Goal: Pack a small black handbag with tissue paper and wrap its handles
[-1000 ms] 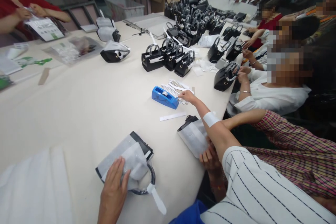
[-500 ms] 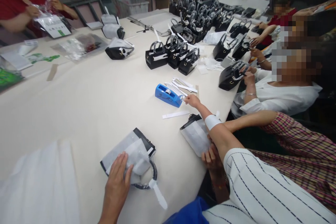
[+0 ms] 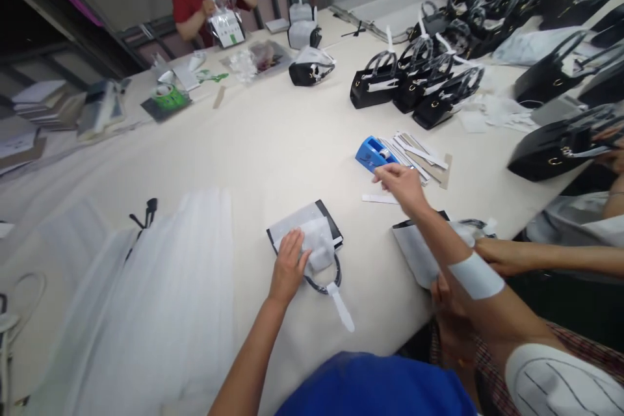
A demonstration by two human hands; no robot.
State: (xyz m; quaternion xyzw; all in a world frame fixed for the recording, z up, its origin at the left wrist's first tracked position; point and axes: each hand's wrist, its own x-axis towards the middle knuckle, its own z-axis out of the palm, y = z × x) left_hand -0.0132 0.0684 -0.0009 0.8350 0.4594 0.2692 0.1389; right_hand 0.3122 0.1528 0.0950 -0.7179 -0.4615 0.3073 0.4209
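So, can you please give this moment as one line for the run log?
left hand: flat on wrapped handbag | right hand: at blue tape dispenser, grip unclear | table: paper strips beside it

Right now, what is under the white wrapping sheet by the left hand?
The left hand presses the white wrapping sheet onto a black bag: only its dark edge and handle loop show. The bag's body is covered.
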